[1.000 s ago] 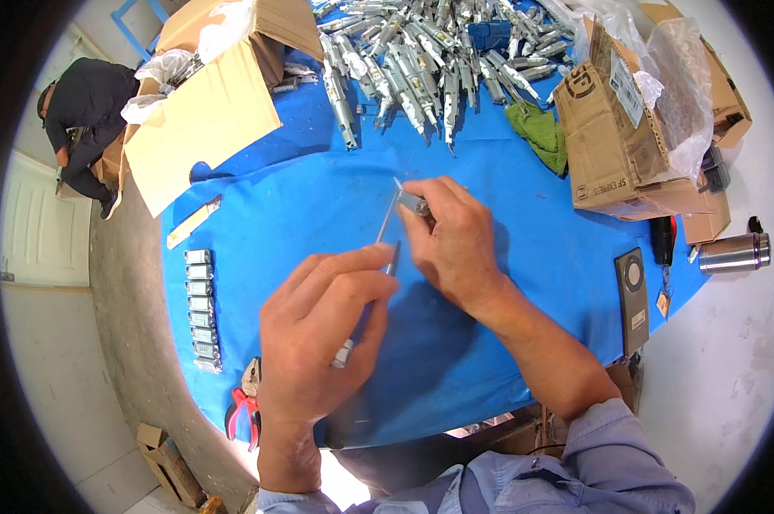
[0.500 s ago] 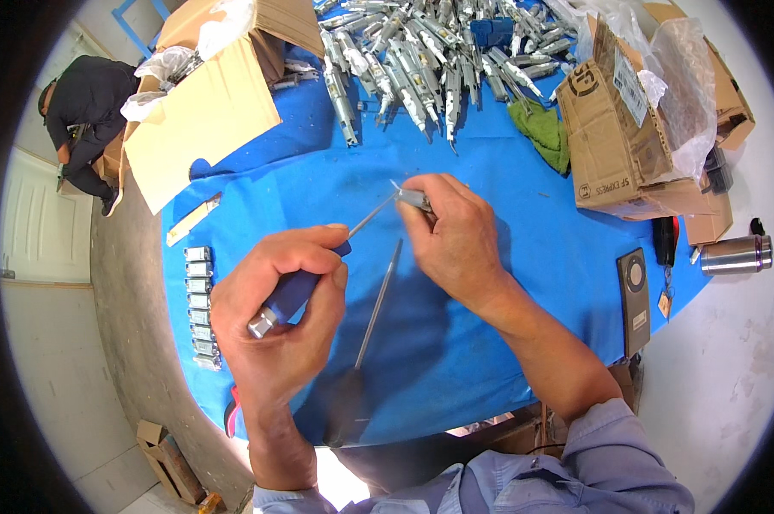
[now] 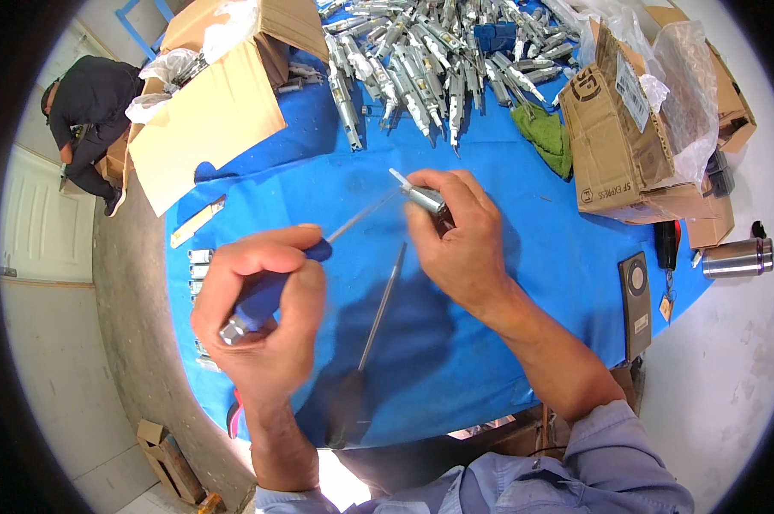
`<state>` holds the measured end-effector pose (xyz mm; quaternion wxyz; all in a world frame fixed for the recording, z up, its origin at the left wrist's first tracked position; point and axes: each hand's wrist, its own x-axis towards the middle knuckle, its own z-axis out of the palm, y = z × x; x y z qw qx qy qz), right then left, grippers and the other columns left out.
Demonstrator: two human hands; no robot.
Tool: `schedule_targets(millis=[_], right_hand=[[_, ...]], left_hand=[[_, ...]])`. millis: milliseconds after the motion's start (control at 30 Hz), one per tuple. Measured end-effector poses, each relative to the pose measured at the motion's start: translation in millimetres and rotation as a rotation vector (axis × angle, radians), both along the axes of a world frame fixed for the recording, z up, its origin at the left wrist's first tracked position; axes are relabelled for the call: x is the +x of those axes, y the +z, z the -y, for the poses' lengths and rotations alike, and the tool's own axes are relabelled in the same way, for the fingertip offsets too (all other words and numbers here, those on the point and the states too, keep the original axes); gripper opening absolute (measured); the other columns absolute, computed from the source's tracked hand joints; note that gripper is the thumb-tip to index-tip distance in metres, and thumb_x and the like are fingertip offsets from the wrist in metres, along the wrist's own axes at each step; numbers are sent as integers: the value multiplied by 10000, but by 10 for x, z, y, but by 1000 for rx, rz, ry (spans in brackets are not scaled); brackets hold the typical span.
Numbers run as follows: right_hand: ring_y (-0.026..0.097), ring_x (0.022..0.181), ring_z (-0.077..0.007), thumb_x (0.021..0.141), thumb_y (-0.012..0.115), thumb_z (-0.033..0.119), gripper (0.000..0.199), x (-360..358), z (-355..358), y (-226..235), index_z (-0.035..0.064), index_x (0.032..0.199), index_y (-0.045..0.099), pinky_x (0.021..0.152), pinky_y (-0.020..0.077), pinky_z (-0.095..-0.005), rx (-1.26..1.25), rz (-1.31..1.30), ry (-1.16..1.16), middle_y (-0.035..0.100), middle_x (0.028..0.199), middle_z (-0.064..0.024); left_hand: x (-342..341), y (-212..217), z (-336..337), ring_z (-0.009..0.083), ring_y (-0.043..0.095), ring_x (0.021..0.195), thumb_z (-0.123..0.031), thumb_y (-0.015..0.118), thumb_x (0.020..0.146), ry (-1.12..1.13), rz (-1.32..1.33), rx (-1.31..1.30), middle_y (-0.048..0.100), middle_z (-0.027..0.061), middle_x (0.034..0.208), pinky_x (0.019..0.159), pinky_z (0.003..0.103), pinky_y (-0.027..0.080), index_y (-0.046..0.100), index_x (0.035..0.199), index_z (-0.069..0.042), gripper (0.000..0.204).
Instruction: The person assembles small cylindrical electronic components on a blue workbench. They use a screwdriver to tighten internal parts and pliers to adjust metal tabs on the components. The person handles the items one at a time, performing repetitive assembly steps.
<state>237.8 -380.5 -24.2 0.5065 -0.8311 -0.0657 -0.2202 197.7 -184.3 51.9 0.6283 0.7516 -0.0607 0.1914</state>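
The left hand (image 3: 263, 313) has swung its blue-handled screwdriver (image 3: 271, 291) up and outward since a moment ago, so the thin shaft now points across at the small metal part (image 3: 423, 198) instead of lying low along the cloth. That part sits just above the middle of the blue table cloth (image 3: 524, 257), pinched in the right hand (image 3: 460, 236), fingers clamped round it, a pale tip poking out at the upper left. The left fist is closed tight on the blue handle, butt end toward the camera, wrist cocked back. The shaft tip is right by the part; whether it touches, I can't tell. Looks like the lining-up step: the tip needs to seat squarely on the part's end, with the right hand holding steady.

A second long dark tool (image 3: 378, 313) lies loose on the cloth between the forearms. Beyond, a heap of metal parts (image 3: 421, 60), a green rag (image 3: 546, 137), cardboard boxes (image 3: 636, 128) on the right, a steel flask (image 3: 738, 257) off the table edge.
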Motion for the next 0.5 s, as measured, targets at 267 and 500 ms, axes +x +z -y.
schedule_targets(millis=[267,500], right_hand=[[699,782,-244,888,712,-41,252,32,37,-66,26,1125,659,637,553,-350,137,8,-17,671,985,-132],[718,824,-216,893,735,-23,271,6,8,-4,2,1148,645,655,565,-319,351,-66,0,685,989,-129]], left_hand=[[191,-181,-45,251,720,973,134,718,832,50,331,500,744,168,1126,853,337,569,687,990,-16,220],[206,-391,70,339,606,1273,191,646,702,-186,22,1041,628,116,1416,1036,432,547,687,1129,-13,475]])
